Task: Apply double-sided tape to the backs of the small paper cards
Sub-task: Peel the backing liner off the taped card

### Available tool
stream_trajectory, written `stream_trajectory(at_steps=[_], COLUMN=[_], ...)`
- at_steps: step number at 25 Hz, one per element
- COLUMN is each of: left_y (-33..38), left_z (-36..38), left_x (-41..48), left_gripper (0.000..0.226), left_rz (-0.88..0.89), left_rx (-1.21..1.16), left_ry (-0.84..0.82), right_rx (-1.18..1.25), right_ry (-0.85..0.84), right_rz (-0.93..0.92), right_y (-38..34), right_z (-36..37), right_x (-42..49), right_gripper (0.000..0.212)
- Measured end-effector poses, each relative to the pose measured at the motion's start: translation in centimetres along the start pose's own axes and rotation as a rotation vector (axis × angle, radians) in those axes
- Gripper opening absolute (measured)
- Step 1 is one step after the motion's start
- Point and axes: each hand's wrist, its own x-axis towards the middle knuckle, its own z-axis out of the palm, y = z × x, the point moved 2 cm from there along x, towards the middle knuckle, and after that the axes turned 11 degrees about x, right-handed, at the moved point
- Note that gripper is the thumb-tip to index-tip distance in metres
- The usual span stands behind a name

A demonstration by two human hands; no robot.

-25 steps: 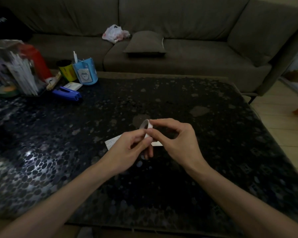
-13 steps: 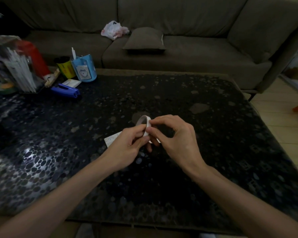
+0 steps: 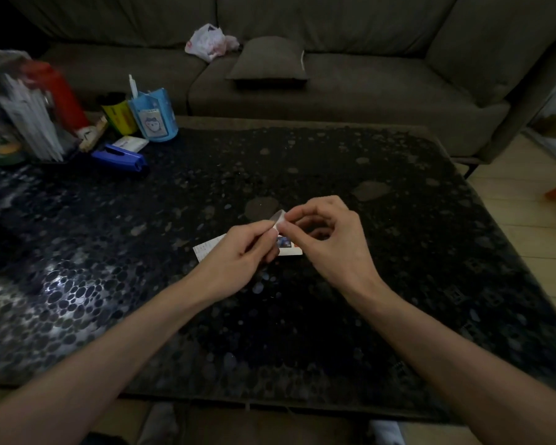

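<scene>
Both hands meet over the middle of the dark pebble-patterned table [image 3: 398, 284]. My left hand [image 3: 241, 255] and my right hand [image 3: 328, 239] pinch a small white roll of double-sided tape [image 3: 278, 217] between fingertips, held just above the table. Under the hands lie small paper cards: a white card [image 3: 206, 248] shows to the left of my left hand, and a card with a blue picture [image 3: 288, 247] shows between the hands. Most of both cards is hidden by the hands.
At the back left stand a blue stapler [image 3: 119, 157], a blue cup [image 3: 153, 118], a yellow cup [image 3: 118, 114], a red bottle [image 3: 58, 91] and a holder of white sticks [image 3: 29, 117]. A sofa with a cushion [image 3: 270, 62] and a plastic bag [image 3: 209, 41] runs behind the table.
The hands have stayed together on the tape roll, with the fingers shifting slightly. More of the picture card shows between the hands now.
</scene>
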Motion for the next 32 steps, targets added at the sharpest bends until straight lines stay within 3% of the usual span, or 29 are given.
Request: stream_trajectory(at_steps=[3, 8, 16, 20, 23, 26, 32], left_y=[0.1, -0.5, -1.2, -0.3, -0.3, -0.9, -1.5], left_z=[-0.1, -0.2, -1.2, -1.6, -1.5, -1.1, -0.9], left_x=[-0.2, -0.1, -0.1, 0.1, 0.2, 0.3, 0.3], left_gripper=[0.037, 0.031, 0.03, 0.038, 0.043, 0.034, 0.037], left_rz=[-0.004, -0.021, 0.015, 0.027, -0.049, -0.115, -0.087], left_rx=[0.023, 0.04, 0.213, 0.039, -0.253, -0.55, -0.594], left_ry=[0.005, -0.004, -0.1, -0.126, -0.154, -0.182, -0.195], right_rx=[-0.06, -0.167, -0.14, -0.13, -0.089, 0.224, 0.188], right_ry=[0.021, -0.044, -0.289, -0.298, -0.282, -0.209, -0.286], right_rz=[-0.001, -0.092, 0.063, -0.006, -0.105, -0.076, -0.065], right_y=[0.1, -0.1, -0.7, -1.2, -2.0, -2.4, -1.7], right_z=[0.0, 0.1, -0.4, -0.1, 0.1, -0.8, -0.8], right_x=[0.0, -0.4, 0.4, 0.0, -0.3, 0.2, 0.5], right_gripper=[0.046, 0.018, 0.006, 0.003, 0.006, 0.006, 0.029])
